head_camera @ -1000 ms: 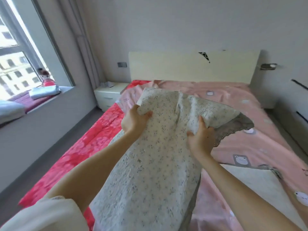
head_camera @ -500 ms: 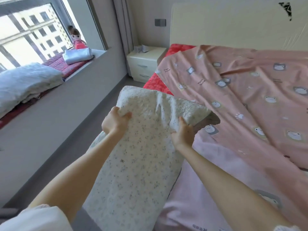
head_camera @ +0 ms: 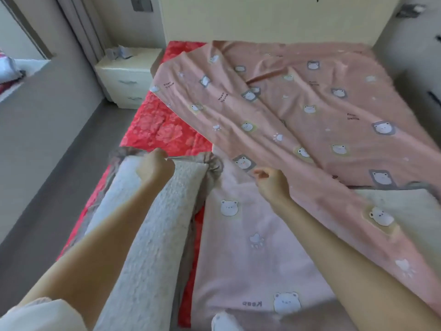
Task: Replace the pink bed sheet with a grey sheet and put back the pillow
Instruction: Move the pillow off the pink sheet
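Note:
The white flecked pillow (head_camera: 152, 237) with a grey frill lies lengthwise along the bed's left side, on the red floral quilt (head_camera: 157, 125). My left hand (head_camera: 155, 167) grips its far end. My right hand (head_camera: 272, 183) is off the pillow, hovering over the pink bear-print sheet (head_camera: 310, 103) with its fingers curled and nothing visible in them. The sheet is rumpled, and its near left part is folded over, showing a paler underside (head_camera: 250, 235). No grey sheet is in view.
A second pale pillow (head_camera: 405, 206) lies at the right, partly under the pink sheet. A cream nightstand (head_camera: 126, 77) stands beside the headboard (head_camera: 262, 17). Grey floor (head_camera: 71, 163) runs between bed and window wall. Folded bedding sits on the sill (head_camera: 9, 68).
The pillow has gone down from in front of me onto the bed's left edge. My right hand has let go of it and moved right over the pink sheet. My view has tilted down.

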A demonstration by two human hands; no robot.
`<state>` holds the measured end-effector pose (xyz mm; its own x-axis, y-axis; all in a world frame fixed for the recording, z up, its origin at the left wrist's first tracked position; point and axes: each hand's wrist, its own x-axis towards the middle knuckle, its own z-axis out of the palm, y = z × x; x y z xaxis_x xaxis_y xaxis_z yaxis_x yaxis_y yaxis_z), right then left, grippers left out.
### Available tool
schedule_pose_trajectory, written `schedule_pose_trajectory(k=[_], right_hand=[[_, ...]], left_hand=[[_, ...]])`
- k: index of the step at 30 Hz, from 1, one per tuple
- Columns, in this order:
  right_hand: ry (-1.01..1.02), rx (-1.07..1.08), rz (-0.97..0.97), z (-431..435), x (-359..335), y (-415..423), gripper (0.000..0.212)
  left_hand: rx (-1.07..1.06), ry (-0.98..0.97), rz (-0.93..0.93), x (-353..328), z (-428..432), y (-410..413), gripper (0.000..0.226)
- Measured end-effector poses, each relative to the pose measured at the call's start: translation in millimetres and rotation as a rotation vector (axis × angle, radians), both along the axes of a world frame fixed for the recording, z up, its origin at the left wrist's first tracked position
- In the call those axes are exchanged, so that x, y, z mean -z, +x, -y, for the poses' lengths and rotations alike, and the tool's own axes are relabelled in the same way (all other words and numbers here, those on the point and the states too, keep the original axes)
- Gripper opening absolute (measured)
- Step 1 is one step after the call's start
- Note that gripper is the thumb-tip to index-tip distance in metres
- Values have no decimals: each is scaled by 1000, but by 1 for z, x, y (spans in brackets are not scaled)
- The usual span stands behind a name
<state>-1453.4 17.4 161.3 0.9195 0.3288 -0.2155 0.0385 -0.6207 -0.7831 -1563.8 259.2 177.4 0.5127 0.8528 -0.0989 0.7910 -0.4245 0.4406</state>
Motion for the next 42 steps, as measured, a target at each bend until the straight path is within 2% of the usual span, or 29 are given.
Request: schedule_pose_trajectory(k=[7,12,14,16,19,21,25,29,31,34,38,42], right_hand=[[-41,369,-170,235,42,64,34],[-53,664,-270,399,81,108,19],[-90,749,-320,457,103,121,29],[-116,828,-409,504,128,127,9],[-97,981,-511,551,165,134,56],[-29,1047,-537,567,186,137,76],[131,1169,-558,575,231,147,106],[149,1153,-574,566,273,157,115],[156,1124,-577,560,291,164,117],[136,1172,-531,549,312,173,119],[102,1236,-525,536,321,177,118],[110,1280,-499,537,312,177,114]], left_hand=[[480,-93,-26,42,208,153,26],[690,-225,-112,88,390,239,23],[798,-252,-161,107,455,263,26],[887,-252,-197,126,508,284,29],[979,-247,-221,160,559,317,40],[1030,-202,-289,184,579,341,52],[1073,-46,-335,234,599,394,56],[1069,184,-524,287,594,439,80],[1014,150,-621,314,584,457,97],[968,-44,-600,333,576,480,111],[950,-98,-507,331,579,487,113],[901,-141,-372,316,588,472,99]])
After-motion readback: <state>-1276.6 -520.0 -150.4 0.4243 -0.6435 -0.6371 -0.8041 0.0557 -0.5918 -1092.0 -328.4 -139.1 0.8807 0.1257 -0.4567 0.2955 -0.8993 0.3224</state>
